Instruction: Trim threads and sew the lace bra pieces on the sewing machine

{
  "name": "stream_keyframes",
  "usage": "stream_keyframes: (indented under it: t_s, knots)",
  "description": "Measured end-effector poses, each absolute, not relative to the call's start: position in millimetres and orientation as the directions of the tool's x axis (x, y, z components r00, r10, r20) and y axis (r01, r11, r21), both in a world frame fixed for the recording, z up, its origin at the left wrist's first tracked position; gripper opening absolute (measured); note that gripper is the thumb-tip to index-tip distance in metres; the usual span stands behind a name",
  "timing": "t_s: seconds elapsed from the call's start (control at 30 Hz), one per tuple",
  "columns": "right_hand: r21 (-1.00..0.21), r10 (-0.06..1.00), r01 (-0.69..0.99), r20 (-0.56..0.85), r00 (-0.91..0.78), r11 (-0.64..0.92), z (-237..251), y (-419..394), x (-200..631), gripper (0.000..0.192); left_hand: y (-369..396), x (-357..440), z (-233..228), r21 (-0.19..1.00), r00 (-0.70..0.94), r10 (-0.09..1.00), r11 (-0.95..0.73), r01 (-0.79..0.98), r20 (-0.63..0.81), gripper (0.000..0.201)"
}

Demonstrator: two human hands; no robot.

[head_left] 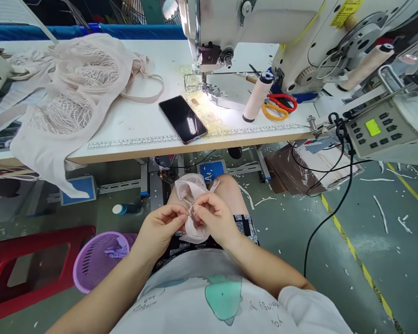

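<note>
Over my lap I have a pale pink lace bra (190, 188), bunched up, with its fabric hanging below my fingers. My left hand (163, 225) pinches the fabric between thumb and forefinger. From the other side, my right hand (216, 218) pinches it close by, the fingertips of both hands almost meeting. The exact bit between the fingertips is too small to make out. More pale pink lace bras (69, 104) lie heaped on the left of the sewing table (135, 123), one wing drooping over its front edge.
A sewing machine (251, 18) stands on the table. Before it lie a black phone (183, 119), a thread cone (258, 98) and red-and-orange scissors (280, 106). A control panel (381, 130) sits at right. A purple basket (97, 262) and red stool (38, 260) are at lower left.
</note>
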State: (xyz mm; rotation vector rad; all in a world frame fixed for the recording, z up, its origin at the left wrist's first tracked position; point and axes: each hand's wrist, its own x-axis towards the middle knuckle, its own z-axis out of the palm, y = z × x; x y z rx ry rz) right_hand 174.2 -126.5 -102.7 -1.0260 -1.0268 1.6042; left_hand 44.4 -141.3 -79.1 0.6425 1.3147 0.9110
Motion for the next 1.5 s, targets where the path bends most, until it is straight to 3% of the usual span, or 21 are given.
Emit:
stream_keyframes:
  t_s: [0.23,0.37,0.57,0.83,0.97,1.07,1.17,1.23,1.33,1.43,1.5]
  knots:
    - [-0.901,0.974,-0.378,-0.171,-0.147,-0.215,-104,-123,178,0.013,-139,42,-80,0.779,0.009,0.806,0.574,-0.252,-0.591,0.028]
    - [-0.846,0.951,-0.441,-0.226,-0.209,-0.298,-101,-123,178,0.022,-136,40,-78,0.678,0.04,0.733,0.647,-0.348,-0.679,0.034]
    - [-0.808,0.944,-0.504,-0.183,-0.274,-0.303,-98,-123,179,0.024,-133,38,-77,0.589,0.093,0.667,0.708,-0.39,-0.739,0.035]
    - [-0.837,0.96,-0.471,-0.229,-0.162,-0.279,-99,-119,187,0.028,-132,41,-75,0.617,0.036,0.675,0.694,-0.371,-0.737,0.034]
    - [-0.882,0.962,-0.393,-0.208,-0.175,-0.262,-102,-119,192,0.024,-137,42,-75,0.765,-0.038,0.786,0.589,-0.258,-0.618,0.028]
    - [-0.91,0.943,-0.295,-0.221,-0.25,-0.291,-105,-118,200,0.02,-143,43,-73,0.916,-0.111,0.909,0.4,-0.03,-0.401,0.014]
    - [-0.941,0.931,-0.159,-0.251,-0.265,-0.299,-110,-114,216,0.027,-146,43,-71,0.956,-0.115,0.98,0.186,0.226,-0.164,0.005]
    - [-0.977,0.965,-0.002,-0.21,-0.156,-0.212,-110,-111,229,0.03,-146,43,-72,0.931,-0.084,0.995,0.075,0.356,-0.048,0.005]
    - [-0.967,1.0,0.255,0.001,0.01,-0.002,-103,-109,244,0.022,-144,42,-74,0.901,-0.005,1.0,0.003,0.434,0.0,0.009]
    - [-0.912,0.973,0.339,0.218,-0.075,0.23,-89,-111,246,0.012,-142,43,-75,0.915,0.056,0.997,0.032,0.402,-0.059,0.01]
    - [-0.887,0.937,0.324,0.263,-0.231,0.329,-82,-113,241,0.012,-142,43,-75,0.913,0.091,0.993,0.03,0.408,-0.074,0.011]
